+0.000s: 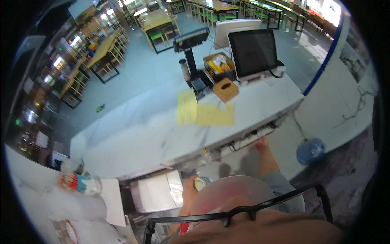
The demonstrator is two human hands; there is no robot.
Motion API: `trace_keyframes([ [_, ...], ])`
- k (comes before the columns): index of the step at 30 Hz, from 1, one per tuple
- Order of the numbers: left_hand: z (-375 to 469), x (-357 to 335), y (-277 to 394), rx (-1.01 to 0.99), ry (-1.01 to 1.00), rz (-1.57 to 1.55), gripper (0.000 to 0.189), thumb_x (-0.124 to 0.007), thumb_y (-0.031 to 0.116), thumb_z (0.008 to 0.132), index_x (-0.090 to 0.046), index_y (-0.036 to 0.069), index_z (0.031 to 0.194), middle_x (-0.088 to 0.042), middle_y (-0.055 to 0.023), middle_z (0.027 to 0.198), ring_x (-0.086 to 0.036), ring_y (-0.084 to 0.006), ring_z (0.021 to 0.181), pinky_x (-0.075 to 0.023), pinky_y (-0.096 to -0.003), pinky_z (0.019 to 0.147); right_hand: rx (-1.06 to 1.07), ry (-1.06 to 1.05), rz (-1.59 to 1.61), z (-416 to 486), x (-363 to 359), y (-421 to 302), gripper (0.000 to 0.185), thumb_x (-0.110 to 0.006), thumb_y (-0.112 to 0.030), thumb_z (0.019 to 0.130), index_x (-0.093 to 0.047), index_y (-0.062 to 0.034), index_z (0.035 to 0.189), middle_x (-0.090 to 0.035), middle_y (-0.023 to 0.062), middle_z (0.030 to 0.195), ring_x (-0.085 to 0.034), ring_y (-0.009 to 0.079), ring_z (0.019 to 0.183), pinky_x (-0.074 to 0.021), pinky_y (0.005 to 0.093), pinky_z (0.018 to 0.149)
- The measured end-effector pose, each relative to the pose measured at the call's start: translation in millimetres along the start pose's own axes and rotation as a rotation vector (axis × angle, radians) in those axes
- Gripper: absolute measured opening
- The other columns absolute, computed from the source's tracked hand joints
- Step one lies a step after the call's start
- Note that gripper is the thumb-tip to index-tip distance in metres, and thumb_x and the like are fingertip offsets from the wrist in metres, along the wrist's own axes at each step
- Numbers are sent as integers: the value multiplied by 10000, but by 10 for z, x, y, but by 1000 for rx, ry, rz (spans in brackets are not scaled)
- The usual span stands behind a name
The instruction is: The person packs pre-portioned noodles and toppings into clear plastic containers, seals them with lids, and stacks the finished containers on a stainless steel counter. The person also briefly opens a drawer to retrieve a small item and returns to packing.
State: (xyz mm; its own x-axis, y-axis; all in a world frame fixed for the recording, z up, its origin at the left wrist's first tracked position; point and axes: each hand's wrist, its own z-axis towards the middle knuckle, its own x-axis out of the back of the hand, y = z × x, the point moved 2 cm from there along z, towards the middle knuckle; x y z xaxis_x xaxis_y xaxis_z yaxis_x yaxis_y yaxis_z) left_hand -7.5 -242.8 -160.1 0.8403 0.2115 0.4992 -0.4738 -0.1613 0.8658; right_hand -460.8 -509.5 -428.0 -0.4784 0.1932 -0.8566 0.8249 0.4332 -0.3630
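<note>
My left hand point(189, 186) is low in front of me, its fingers around a small round container point(200, 183) with a yellowish top; what it is exactly is unclear. Left of this hand is a white carton point(157, 190) with clear plastic at its right end. My right hand point(261, 144) reaches to the edge of the shelf point(237, 148) under the white marbled counter point(131, 143). Its fingers are small and blurred, and whether they grip the edge cannot be told. Dark cables point(233, 145) lie on that shelf.
On the counter stand a dark-screened terminal point(253, 52), a scale with a raised display point(191, 39), an open box point(220, 65), a tissue box point(226, 89) and yellow paper sheets point(214, 115). A blue water jug point(310, 151) is at right, wrapped white bundles point(76, 204) at left.
</note>
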Motion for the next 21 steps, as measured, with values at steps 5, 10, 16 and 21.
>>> trace_keyframes([
  [5,760,-401,321,126,-26,76,702,-884,281,631,-565,45,1211,-573,-176,1095,-583,-366,1035,-486,-409,888,42,808,174,915,411,276,831,-380,-772,890,-396,-108,1389,-464,127,1392,-430,272,1293,-256,576,1090],
  [10,1117,-588,672,133,-151,191,684,-873,310,653,-569,57,1211,-569,-174,1091,-579,-362,1033,-485,-402,877,-19,466,251,1081,484,236,951,-306,-823,873,-229,-173,1564,-246,68,1617,-257,261,1465,-45,641,1148],
  [16,1657,-1086,1220,-171,-357,203,703,-892,240,646,-555,25,1224,-553,-161,1087,-576,-333,1011,-475,-386,880,-23,557,-93,954,370,321,1011,-244,-848,867,-109,-149,1585,-244,80,1616,-303,271,1439,-91,635,1136],
  [21,2008,-1563,1685,-354,-438,334,712,-903,156,622,-544,1,1218,-556,-162,1117,-567,-316,1051,-466,-383,912,-36,695,-71,718,352,409,949,-178,-869,851,-303,-226,1538,-496,61,1432,-402,269,1347,-174,615,1109],
])
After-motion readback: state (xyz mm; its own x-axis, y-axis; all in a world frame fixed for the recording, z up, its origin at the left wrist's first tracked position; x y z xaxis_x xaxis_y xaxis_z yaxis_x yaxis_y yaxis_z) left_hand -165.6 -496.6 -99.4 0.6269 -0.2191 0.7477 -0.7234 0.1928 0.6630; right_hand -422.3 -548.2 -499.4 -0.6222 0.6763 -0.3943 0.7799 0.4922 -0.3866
